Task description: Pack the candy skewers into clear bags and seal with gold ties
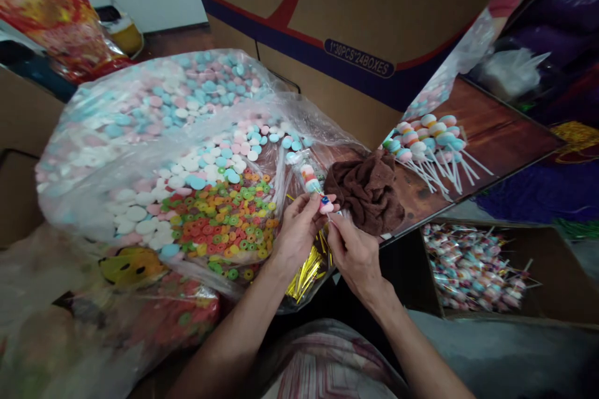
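A marshmallow lollipop (pixel 309 179) in a clear wrapper points away from me, its stacked candies white, orange, blue and pink. My left hand (pixel 297 227) is closed around its lower part, thumb on top. Close beside it, my right hand (pixel 358 252) pinches at the lower end, by the stick, which is mostly hidden by the fingers. Gold twist ties (pixel 306 274) lie in a bundle under my left wrist. A crumpled brown cloth (pixel 367 190) lies just beyond my right hand.
A large clear bag (pixel 163 131) holds pastel candies and colourful ring candies (pixel 224 224). Unwrapped marshmallow lollipops (pixel 433 140) are piled on the table's right. Below stands an open carton (pixel 556 268) of wrapped lollipops. A big cardboard box (pixel 318 19) blocks the back.
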Motion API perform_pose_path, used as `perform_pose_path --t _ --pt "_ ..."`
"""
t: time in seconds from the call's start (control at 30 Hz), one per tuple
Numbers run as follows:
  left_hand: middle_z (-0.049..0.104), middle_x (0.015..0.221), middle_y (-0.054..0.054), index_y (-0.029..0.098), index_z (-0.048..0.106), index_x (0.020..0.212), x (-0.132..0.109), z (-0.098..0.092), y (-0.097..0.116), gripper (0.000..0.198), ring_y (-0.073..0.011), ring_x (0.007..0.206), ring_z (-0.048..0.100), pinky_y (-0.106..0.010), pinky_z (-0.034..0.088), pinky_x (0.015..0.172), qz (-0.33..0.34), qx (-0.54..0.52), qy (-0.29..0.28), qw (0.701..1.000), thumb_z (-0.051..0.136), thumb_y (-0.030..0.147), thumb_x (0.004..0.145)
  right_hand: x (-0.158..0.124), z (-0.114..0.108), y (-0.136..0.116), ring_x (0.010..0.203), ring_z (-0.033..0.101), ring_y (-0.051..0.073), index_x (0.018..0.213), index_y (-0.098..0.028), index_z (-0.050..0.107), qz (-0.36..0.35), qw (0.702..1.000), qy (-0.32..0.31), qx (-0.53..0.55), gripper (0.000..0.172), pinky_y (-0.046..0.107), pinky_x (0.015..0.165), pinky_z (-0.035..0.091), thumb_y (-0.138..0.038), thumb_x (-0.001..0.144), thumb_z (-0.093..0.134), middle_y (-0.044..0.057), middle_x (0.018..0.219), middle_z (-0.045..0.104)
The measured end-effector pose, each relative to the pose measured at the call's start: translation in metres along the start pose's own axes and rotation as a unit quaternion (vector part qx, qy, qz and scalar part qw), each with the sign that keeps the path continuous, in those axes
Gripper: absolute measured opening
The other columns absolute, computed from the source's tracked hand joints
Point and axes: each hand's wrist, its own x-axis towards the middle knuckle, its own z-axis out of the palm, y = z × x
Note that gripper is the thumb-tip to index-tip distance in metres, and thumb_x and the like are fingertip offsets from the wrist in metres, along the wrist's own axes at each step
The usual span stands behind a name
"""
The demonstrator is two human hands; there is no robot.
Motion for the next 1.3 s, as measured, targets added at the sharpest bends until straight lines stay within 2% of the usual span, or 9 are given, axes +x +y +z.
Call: perform_pose_path --t 0.1,0.17,0.37,0.47,0.6,0.7,0.87,1.07,1.3 --pt "0.075 0.095 -0.009 0.014 0.064 0.088 0.001 -0.002 -0.002 0.030 -0.0169 0.078 0.070 -0.029 0.053 0.074 0.001 -0.019 -0.005 1.000 0.080 0.032 0.072 0.001 -0.002 -0.005 0.061 0.069 0.014 0.121 -0.012 0.060 0.071 0.996 0.002 0.056 0.029 0.021 0.060 0.054 -0.016 0.094 0.051 0.007 0.082 0.075" --pt "0.076 0.095 -0.010 0.013 0.064 0.089 0.001 -0.003 -0.003 0.028 -0.0166 0.077 0.070 -0.029 0.054 0.074 0.006 -0.026 -0.006 1.000 0.080 0.031 0.073 0.001 -0.002 -0.006 0.062 0.070 0.014 0.128 -0.012 0.056 0.082 0.994 -0.001 0.074 0.034 0.021 0.060 0.055 -0.017 0.094 0.051 0.009 0.089 0.075" --pt "0.075 0.100 -0.011 0.014 0.062 0.084 -0.002 0.000 -0.004 0.027 -0.0237 0.096 0.071 -0.036 0.054 0.086 -0.003 -0.033 -0.022 0.999 0.079 0.033 0.074 -0.005 0.004 -0.005 0.067 0.073 0.016 0.131 -0.014 0.059 0.046 0.996 -0.003 0.075 0.037 0.024 0.068 0.059 -0.015 0.095 0.047 0.011 0.092 0.077" --pt "0.075 0.101 -0.011 0.015 0.062 0.084 -0.003 0.000 -0.005 0.026 -0.0256 0.102 0.070 -0.038 0.053 0.089 0.000 -0.043 -0.021 0.999 0.078 0.033 0.075 -0.007 0.006 -0.004 0.064 0.072 0.015 0.132 -0.013 0.059 0.024 0.997 -0.013 0.068 0.038 0.024 0.066 0.059 -0.015 0.095 0.048 0.011 0.092 0.077" --pt "0.074 0.106 -0.011 0.016 0.063 0.085 -0.004 0.000 -0.007 0.024 -0.0278 0.108 0.067 -0.040 0.053 0.089 -0.013 -0.058 -0.013 0.998 0.077 0.033 0.076 -0.009 0.008 -0.001 0.058 0.069 0.014 0.133 -0.014 0.060 -0.014 0.999 -0.038 0.030 0.040 0.024 0.064 0.058 -0.013 0.095 0.046 0.008 0.079 0.076" --pt "0.073 0.108 -0.012 0.016 0.063 0.083 -0.004 0.000 -0.007 0.021 -0.0281 0.111 0.066 -0.040 0.052 0.092 -0.024 -0.069 -0.016 0.997 0.076 0.032 0.077 -0.009 0.008 0.000 0.058 0.068 0.014 0.132 -0.013 0.060 -0.010 0.998 -0.052 0.036 0.040 0.023 0.063 0.058 -0.014 0.096 0.045 0.008 0.076 0.075" --pt "0.073 0.108 -0.013 0.015 0.066 0.086 -0.003 0.000 -0.007 0.020 -0.0283 0.112 0.065 -0.041 0.052 0.094 -0.041 -0.074 -0.041 0.996 0.071 0.034 0.082 -0.006 0.005 -0.002 0.073 0.074 0.015 0.131 -0.017 0.061 0.034 0.993 -0.029 0.105 0.038 0.023 0.071 0.060 -0.014 0.095 0.050 0.010 0.102 0.077" --pt "0.074 0.100 -0.012 0.014 0.068 0.083 -0.003 0.000 -0.008 0.023 -0.0284 0.109 0.067 -0.041 0.052 0.094 -0.041 -0.071 -0.050 0.995 0.074 0.036 0.079 -0.001 -0.001 -0.003 0.086 0.075 0.016 0.130 -0.020 0.062 0.064 0.988 -0.011 0.143 0.037 0.026 0.084 0.060 -0.014 0.095 0.051 0.008 0.110 0.075" --pt "0.074 0.101 -0.012 0.014 0.071 0.088 -0.004 0.001 -0.008 0.024 -0.0288 0.111 0.065 -0.042 0.051 0.096 -0.039 -0.069 -0.072 0.994 0.074 0.036 0.079 -0.002 0.000 -0.003 0.101 0.072 0.020 0.136 -0.018 0.055 0.116 0.981 -0.004 0.158 0.043 0.030 0.086 0.060 -0.017 0.094 0.053 0.011 0.119 0.071"
